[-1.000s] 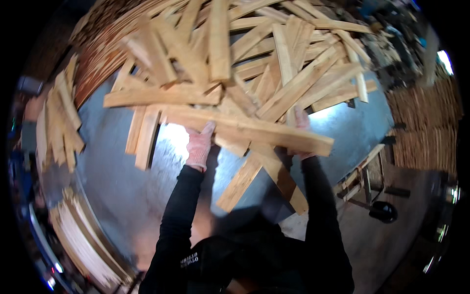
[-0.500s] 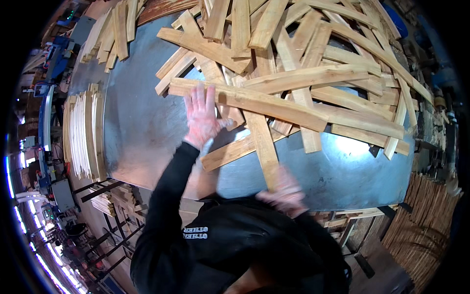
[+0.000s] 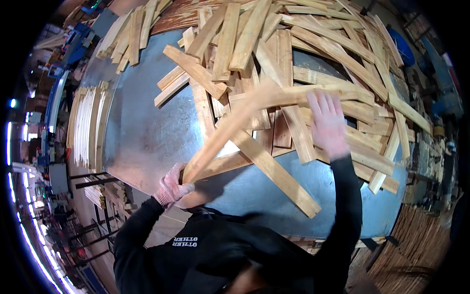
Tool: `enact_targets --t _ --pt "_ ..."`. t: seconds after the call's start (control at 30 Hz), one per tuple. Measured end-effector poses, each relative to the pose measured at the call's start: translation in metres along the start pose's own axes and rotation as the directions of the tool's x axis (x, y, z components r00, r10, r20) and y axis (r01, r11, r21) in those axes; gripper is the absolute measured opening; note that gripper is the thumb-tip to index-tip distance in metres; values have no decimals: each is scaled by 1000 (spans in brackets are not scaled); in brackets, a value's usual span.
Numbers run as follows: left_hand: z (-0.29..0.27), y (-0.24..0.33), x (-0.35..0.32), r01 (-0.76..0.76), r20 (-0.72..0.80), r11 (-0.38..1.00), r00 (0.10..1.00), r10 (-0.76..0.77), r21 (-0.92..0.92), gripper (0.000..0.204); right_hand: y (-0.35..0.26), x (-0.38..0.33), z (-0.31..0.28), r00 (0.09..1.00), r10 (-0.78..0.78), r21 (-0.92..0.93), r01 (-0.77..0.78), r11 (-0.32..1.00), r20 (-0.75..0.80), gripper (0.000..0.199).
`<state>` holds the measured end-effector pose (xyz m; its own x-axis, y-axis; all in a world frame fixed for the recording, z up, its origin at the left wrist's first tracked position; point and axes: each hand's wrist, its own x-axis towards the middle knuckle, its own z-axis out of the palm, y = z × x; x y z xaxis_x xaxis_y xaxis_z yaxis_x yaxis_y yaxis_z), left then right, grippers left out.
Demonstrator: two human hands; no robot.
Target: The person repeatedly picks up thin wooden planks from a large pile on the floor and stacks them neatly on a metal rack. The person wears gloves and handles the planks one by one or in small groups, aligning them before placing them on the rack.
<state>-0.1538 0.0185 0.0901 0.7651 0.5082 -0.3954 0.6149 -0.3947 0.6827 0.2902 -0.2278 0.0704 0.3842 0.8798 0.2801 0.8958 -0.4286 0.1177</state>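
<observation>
Across grey metal table (image 3: 147, 142), scattered wood slats (image 3: 342, 63), left hand (image 3: 171, 186) fingers clamped on plank (image 3: 225, 132), right hand (image 3: 327, 122) fingers apart

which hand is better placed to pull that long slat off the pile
Left. The left hand already grips the near end of the long slat, lifted clear. The right hand is open, flat over the wood pile.
</observation>
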Motion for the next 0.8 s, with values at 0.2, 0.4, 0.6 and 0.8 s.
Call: enact_targets --t 0.2,0.4,0.6,0.8 --pt "31 -24 47 359 -382 932 855 -350 -51 88 34 90 81 915 -69 165 3 986 398 63" --pt "118 11 64 -168 -236 472 968 -87 -865 79 -94 79 -51 660 -85 309 -230 923 747 75" --pt "154 44 115 27 81 -344 987 -141 -938 12 -119 51 67 943 332 127 -330 935 9 92" --pt "135 23 91 83 100 -64 929 -356 -994 27 -89 49 68 695 574 160 -686 710 432 98"
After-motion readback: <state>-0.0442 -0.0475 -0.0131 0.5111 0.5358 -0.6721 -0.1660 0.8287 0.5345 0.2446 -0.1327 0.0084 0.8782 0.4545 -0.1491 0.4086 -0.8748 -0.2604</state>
